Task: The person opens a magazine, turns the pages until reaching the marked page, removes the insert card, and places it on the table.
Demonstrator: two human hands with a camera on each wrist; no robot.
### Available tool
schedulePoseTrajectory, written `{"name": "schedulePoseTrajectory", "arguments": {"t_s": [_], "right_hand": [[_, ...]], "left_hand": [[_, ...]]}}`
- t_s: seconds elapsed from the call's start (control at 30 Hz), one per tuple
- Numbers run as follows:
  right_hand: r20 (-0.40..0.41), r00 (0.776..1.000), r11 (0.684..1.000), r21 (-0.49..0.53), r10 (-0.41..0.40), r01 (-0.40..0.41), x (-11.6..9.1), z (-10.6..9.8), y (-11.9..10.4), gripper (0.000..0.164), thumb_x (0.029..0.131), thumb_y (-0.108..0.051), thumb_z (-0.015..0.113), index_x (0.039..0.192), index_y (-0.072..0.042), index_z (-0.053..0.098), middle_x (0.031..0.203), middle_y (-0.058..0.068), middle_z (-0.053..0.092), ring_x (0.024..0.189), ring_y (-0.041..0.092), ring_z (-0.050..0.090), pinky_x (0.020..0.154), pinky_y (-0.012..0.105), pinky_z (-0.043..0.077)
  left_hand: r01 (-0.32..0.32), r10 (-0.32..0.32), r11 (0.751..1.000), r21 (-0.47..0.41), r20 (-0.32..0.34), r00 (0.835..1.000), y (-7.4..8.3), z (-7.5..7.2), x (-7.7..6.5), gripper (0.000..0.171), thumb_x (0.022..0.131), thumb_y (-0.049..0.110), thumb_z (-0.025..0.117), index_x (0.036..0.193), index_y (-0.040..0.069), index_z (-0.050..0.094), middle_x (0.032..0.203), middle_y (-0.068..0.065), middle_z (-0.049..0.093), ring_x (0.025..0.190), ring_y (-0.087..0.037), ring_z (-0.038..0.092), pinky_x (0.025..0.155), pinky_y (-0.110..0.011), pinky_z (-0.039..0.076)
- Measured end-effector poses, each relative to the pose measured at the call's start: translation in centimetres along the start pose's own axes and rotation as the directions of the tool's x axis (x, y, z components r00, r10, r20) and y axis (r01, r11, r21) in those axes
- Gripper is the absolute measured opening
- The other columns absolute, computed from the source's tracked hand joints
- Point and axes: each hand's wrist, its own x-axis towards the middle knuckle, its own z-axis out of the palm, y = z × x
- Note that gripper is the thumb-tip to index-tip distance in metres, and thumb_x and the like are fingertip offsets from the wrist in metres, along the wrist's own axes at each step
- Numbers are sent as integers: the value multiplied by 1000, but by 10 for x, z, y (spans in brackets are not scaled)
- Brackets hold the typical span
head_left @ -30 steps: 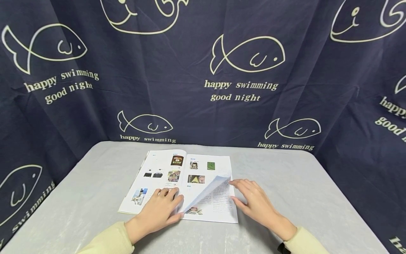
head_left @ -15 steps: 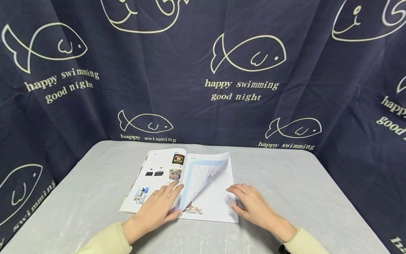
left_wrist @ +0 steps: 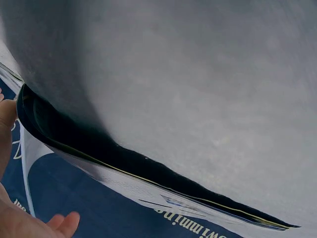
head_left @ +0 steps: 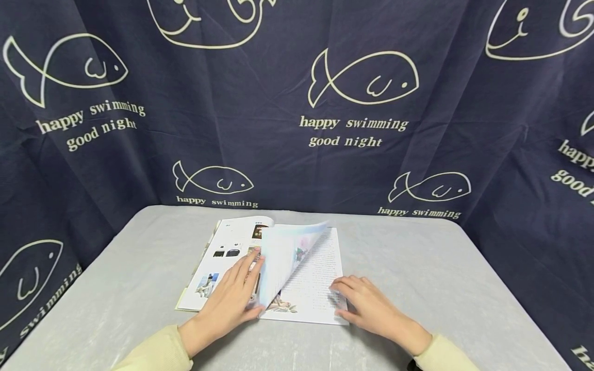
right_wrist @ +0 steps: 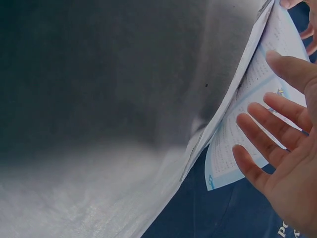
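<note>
An open magazine (head_left: pixel 320 293) with printed text and pictures lies on the table. One blue-bordered page (head_left: pixel 280 257) is curled up off the right side, its upper corner lifted and leaning left. My left hand (head_left: pixel 223 301) rests with fingers extended on the left page near the spine, its thumb at the bottom by the curled page. At the right edge of the magazine, my right hand (head_left: pixel 371 304) has its fingertips and thumb close over the margin. The right wrist view shows the right hand's fingers (right_wrist: pixel 267 121) spread and loosely bent, with the lifted page (right_wrist: pixel 218 163) behind them.
A pale grey cloth covers the table (head_left: pixel 417 268). Dark blue curtains (head_left: pixel 278 129) with fish drawings and lettering hang behind and on both sides. Cream sleeves (head_left: pixel 158 353) cover the forearms, and a dark band (head_left: pixel 413 365) shows at the right wrist.
The curled page has swung further left, covering part of the left page's pictures. My left fingers have stretched further up the page. My right hand has slid slightly down and left along the edge.
</note>
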Motion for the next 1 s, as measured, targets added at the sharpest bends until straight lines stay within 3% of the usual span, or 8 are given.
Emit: {"name": "schedulePoseTrajectory", "arguments": {"t_s": [0.17,0.27,0.57,0.77,1.0], "right_hand": [[29,999,1000,-3,-14,14,-2,1,-1,44,71,-33,73,107,-12,61,107,-2,61,98,13,55,81,33,43],[27,999,1000,-2,-30,30,-2,2,-1,45,70,-35,73,107,-12,61,107,-2,61,97,13,56,80,32,43],[59,997,999,13,-43,42,-5,5,0,48,69,-40,72,107,-13,62,106,-4,60,96,12,54,78,31,42],[74,996,998,17,-56,54,-6,7,0,47,68,-42,71,105,-14,62,107,-4,59,97,12,53,79,31,42],[100,994,999,23,-44,42,-6,6,0,44,69,-40,72,103,-13,62,107,-4,59,96,12,52,79,32,42]], "left_hand": [[-54,54,999,-7,-15,998,-2,0,1,99,66,44,74,143,5,26,150,-20,17,134,-37,25,113,-38,8],[-76,76,997,-10,-10,997,-2,0,2,92,66,42,74,141,10,32,151,-18,18,134,-37,24,114,-35,1],[-137,136,990,21,38,990,-1,3,0,68,74,37,65,136,20,43,151,-7,23,138,-30,23,108,-47,20],[-170,170,985,-4,34,985,-1,6,-1,56,78,31,62,131,20,49,148,-6,31,136,-29,28,104,-52,25],[-186,187,982,-8,23,982,0,7,-2,49,78,27,61,127,24,55,145,-11,35,131,-36,35,102,-54,27]]}}
